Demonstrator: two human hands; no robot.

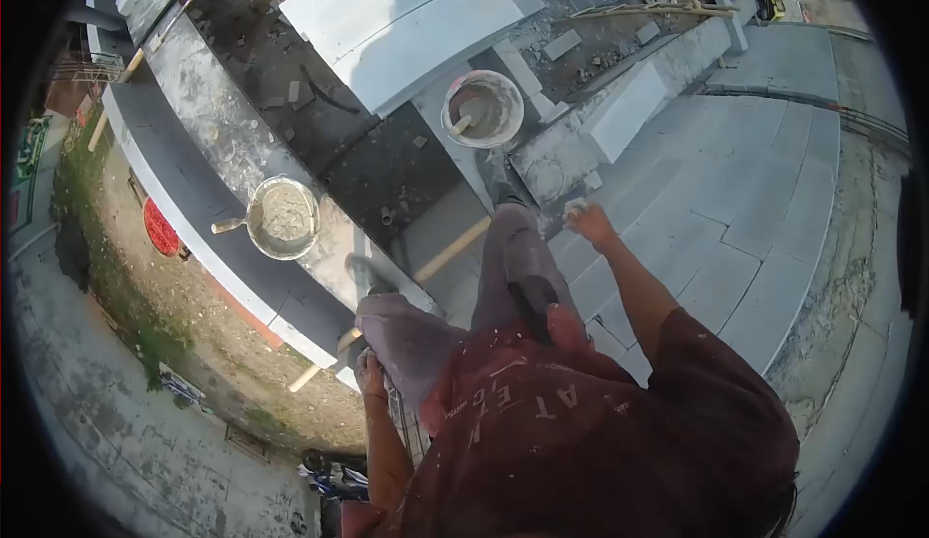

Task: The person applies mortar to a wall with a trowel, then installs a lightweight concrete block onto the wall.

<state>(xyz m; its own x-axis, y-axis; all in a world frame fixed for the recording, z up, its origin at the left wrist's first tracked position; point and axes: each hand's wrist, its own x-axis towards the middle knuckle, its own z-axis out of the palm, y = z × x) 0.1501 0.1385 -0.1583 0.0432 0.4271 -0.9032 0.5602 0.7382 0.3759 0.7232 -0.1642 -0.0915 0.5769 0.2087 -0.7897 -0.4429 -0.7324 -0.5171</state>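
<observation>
My left hand [369,373] hangs low beside my left thigh; its fingers are small and partly hidden. Out to the right, my right hand [586,221] is closed, with pale residue on the fingers; what it holds, if anything, is too small to name. Beyond my feet stands a round bucket [498,93] of grey mortar with a tool sticking into it. To the left, a round pan [283,248] of wet mortar rests on a ledge, a trowel handle [228,225] jutting from its left rim. Neither hand touches the bucket or the pan.
My feet are on narrow concrete ledges beside a dark gap [392,175]. A wooden pole [453,248] crosses below. Large grey slabs [397,30] lie ahead, and pale paving blocks [716,180] spread to the right. Ground with a red container [161,227] lies lower left.
</observation>
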